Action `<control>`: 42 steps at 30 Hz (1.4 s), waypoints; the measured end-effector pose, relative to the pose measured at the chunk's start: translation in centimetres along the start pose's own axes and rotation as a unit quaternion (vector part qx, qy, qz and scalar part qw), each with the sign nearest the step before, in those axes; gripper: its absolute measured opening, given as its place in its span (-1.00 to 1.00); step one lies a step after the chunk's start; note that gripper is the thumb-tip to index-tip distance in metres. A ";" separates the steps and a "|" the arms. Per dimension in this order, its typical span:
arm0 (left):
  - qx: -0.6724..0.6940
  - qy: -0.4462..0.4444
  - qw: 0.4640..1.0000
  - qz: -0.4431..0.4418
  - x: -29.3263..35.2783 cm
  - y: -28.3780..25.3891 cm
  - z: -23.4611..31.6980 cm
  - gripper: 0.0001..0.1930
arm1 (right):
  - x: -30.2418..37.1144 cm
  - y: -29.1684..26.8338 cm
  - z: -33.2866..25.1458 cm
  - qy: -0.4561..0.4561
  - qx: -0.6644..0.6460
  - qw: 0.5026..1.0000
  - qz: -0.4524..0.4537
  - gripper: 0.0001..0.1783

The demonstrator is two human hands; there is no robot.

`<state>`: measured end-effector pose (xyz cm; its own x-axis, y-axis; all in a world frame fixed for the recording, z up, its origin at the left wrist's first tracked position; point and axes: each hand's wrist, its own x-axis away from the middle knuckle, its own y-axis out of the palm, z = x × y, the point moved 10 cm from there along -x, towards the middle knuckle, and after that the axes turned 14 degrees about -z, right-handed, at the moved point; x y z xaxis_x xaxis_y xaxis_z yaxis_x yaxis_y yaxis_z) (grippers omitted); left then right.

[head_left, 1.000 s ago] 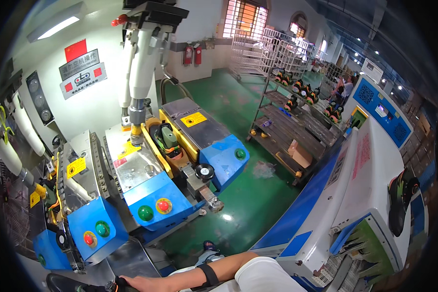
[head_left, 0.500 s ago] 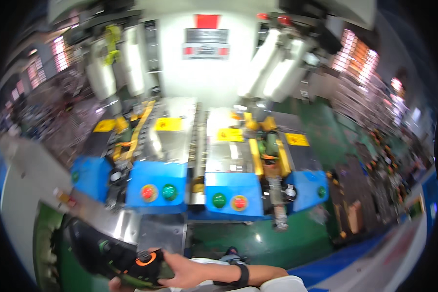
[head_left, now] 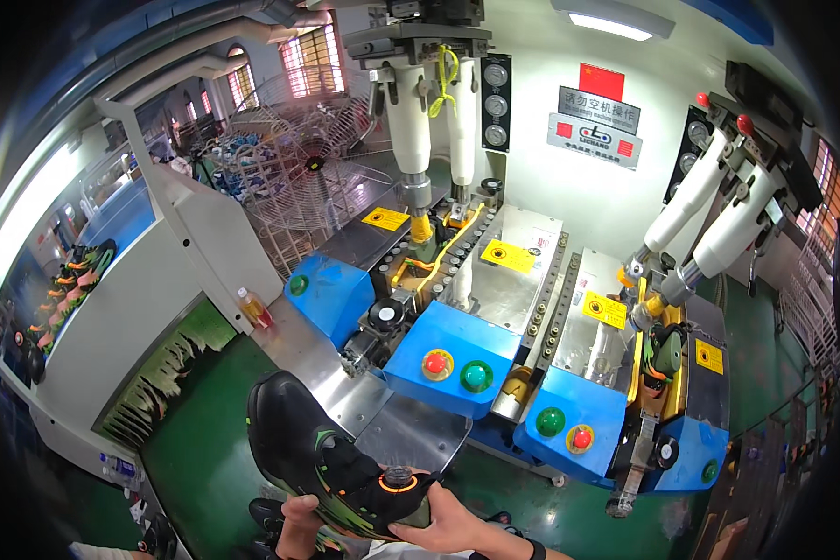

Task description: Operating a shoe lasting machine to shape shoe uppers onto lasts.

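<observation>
A black shoe point(head_left: 294, 439) with green and orange trim is held in front of me, tilted, its toe up to the left. A grey plug with an orange ring point(head_left: 399, 479) sits in its collar opening. My right hand point(head_left: 446, 525) grips the heel end, thumb along the side. Around the lower side, near the sole, my left hand point(head_left: 299, 516) is closed on the same shoe; some of its fingers are hidden. Just beyond the shoe is the steel ledge point(head_left: 415, 431) of a pressing machine.
Blue machine fronts carry red and green buttons point(head_left: 476, 376). White press cylinders point(head_left: 411, 121) hang above. At the right station another shoe point(head_left: 665, 353) sits between yellow-edged clamps. A bottle point(head_left: 254, 308) stands on the metal surface at left. Shoes line a rack point(head_left: 70, 289) farther left.
My view has turned left, so the machine now appears farther right and tilted. The shoe stays in both hands and shows more fully, toe pointing upward.
</observation>
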<state>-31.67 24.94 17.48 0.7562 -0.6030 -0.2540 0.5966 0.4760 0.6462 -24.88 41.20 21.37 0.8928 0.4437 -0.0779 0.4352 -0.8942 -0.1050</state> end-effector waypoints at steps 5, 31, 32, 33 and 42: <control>-0.003 -0.020 1.000 0.010 0.3 -0.9 -0.5 -0.18 | -0.1 0.0 0.0 -0.030 0.005 0.999 0.011 -0.14; 0.009 -0.072 0.997 0.037 0.1 -1.5 -1.8 -0.21 | 0.4 -0.3 1.2 0.033 -0.065 0.997 0.025 -0.16; 0.004 -0.095 0.994 0.060 0.5 -1.9 -2.3 -0.22 | 0.5 -0.4 1.3 0.034 -0.086 0.995 0.028 -0.16; 0.008 -0.103 0.993 0.057 0.6 -1.9 -2.5 -0.22 | 0.6 -0.1 1.4 0.042 -0.084 0.996 0.007 -0.16; -0.044 -0.106 0.993 0.039 0.2 -0.2 -1.8 -0.19 | 1.0 -1.3 0.7 0.006 -0.081 0.995 0.065 -0.26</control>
<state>-31.10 25.89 15.98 0.7339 -0.6780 -0.0424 0.5660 0.5758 0.5901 -24.57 42.85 20.78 0.9434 0.3244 -0.0683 0.3288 -0.9421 0.0662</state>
